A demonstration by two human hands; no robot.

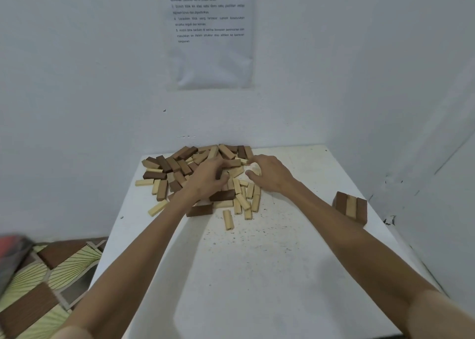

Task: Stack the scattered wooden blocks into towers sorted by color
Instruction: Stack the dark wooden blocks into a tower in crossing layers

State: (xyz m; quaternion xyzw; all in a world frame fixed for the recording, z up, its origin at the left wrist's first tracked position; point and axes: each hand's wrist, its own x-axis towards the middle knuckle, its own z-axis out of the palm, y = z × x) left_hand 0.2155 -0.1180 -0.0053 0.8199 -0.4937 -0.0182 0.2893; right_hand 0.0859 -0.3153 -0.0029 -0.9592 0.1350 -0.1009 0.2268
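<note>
The left hand lies palm down in the middle of the heap, fingers curled in among the pieces. Whether it has a grip on one I cannot tell, as its own knuckles hide the fingertips. The right hand sits just beside it on the heap's right flank, thumb and fingers bent into a hook over some pale pieces. Here too a real hold cannot be made out.

Around both hands spreads the pile of blocks, which lies against the far edge of the tabletop and reaches toward the far left corner. Dark, mid-brown and pale pieces are jumbled together, some lying across others. A pale block and a dark block lie loose on the near fringe. Well apart, at the right edge, three blocks stand pressed side by side, dark, pale, dark (not yet sorted by colour, by the look of it).

The blocks look to be small, stiff, light sticks of smooth wood with square edges. They should not bend or break, but they probably slide easily on each other and on the tabletop. The likely best hold is a pinch across the two long sides near the middle, starting with the loose pieces on the fringe.
</note>
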